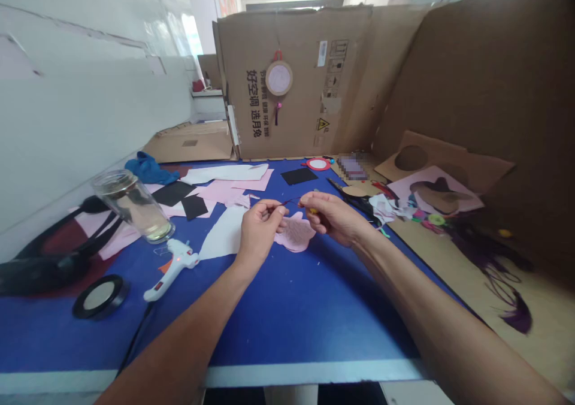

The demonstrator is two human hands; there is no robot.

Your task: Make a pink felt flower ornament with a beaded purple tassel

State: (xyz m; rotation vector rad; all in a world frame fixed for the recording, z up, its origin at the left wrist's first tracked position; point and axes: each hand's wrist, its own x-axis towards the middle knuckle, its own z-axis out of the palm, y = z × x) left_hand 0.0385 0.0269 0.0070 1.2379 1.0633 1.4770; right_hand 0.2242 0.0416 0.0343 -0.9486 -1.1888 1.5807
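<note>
Head view: the left hand [262, 230] and right hand [333, 218], raised close together but not touching above a blue tabletop [287, 333], pinch a thin dark red cord [291, 201] between their fingertips, apparently to keep it taut. A small yellow piece [312, 211] shows at the right fingers. A pink felt cutout [296, 236] lies just below the hands, within easy reach. A hot glue gun [171, 268] lies at lower left of the frame, set well apart.
</note>
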